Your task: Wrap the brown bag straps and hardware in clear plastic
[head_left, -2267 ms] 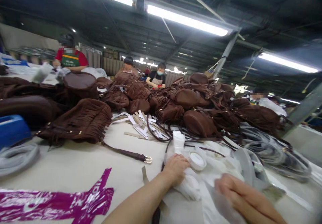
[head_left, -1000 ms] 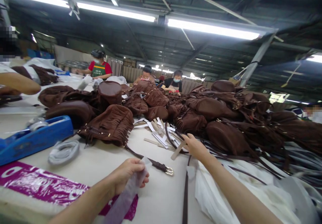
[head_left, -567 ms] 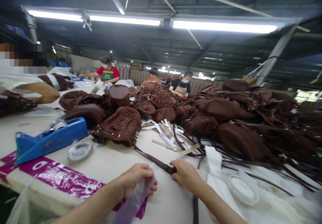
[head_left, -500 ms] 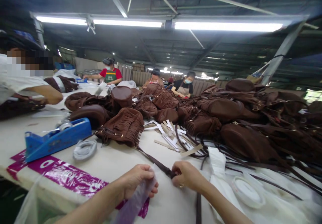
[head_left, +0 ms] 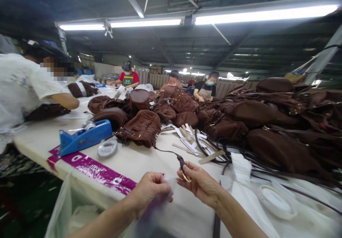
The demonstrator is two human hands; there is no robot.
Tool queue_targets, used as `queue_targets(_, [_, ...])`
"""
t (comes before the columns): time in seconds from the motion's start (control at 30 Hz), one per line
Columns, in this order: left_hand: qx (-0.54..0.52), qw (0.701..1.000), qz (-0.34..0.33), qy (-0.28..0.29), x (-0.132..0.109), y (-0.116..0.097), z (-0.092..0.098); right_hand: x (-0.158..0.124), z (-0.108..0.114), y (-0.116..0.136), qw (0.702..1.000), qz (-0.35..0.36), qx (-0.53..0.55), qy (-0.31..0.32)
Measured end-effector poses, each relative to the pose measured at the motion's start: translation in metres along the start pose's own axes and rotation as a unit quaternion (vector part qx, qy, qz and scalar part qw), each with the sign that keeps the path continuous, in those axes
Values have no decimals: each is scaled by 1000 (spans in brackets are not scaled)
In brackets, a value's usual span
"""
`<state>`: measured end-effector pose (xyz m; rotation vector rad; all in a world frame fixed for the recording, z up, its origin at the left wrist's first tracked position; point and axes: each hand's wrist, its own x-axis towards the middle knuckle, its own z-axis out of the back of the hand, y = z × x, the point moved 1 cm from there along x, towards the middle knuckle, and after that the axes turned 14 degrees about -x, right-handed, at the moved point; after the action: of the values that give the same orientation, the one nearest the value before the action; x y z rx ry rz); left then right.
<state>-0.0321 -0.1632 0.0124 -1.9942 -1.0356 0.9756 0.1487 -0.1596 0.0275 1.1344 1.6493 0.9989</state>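
My left hand (head_left: pixel 153 192) is closed in a pinch on a thin, see-through plastic sleeve (head_left: pixel 149 218), which hangs down blurred toward the table edge. Close beside it, my right hand (head_left: pixel 204 184) grips the end of a dark brown strap (head_left: pixel 181 160). A gold-coloured metal clasp (head_left: pixel 186 176) shows at that end, by my fingers. From there the strap runs back, slack, to a brown fringed bag (head_left: pixel 143 128) lying on the white table (head_left: pixel 149 159).
A blue tape dispenser (head_left: pixel 87 138), a clear tape roll (head_left: pixel 107 148) and a purple printed plastic strip (head_left: pixel 97 171) lie leftward. Paper strips (head_left: pixel 187 141) and piled brown bags (head_left: pixel 280 149) are beyond. Another roll (head_left: pixel 276 200) lies right. A co-worker (head_left: pixel 24 84) leans in at left.
My right hand has lifted and turned the strap end, so the gold clasp now shows. The strap has gone slack. My view has swung left.
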Motion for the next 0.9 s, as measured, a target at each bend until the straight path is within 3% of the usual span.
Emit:
queue_targets(0.2, [15,994,-105,-21,-39,21,12,-6,-29,-7,999,34,7,7])
queue_targets(0.33, [10,989,-134,-54,-52,36,22,-16,-48,-13,999,30,-22,35])
queue_targets(0.5, [20,982,-176,-69,-54,36,23,-19,-63,-22,996,60,-43,58])
queue_targets(0.67, [59,968,-226,-95,-53,29,26,-15,-66,-28,992,101,-67,25])
queue_targets(0.9, [70,976,-196,-66,-46,37,35,-8,-68,-27,995,94,-40,-19])
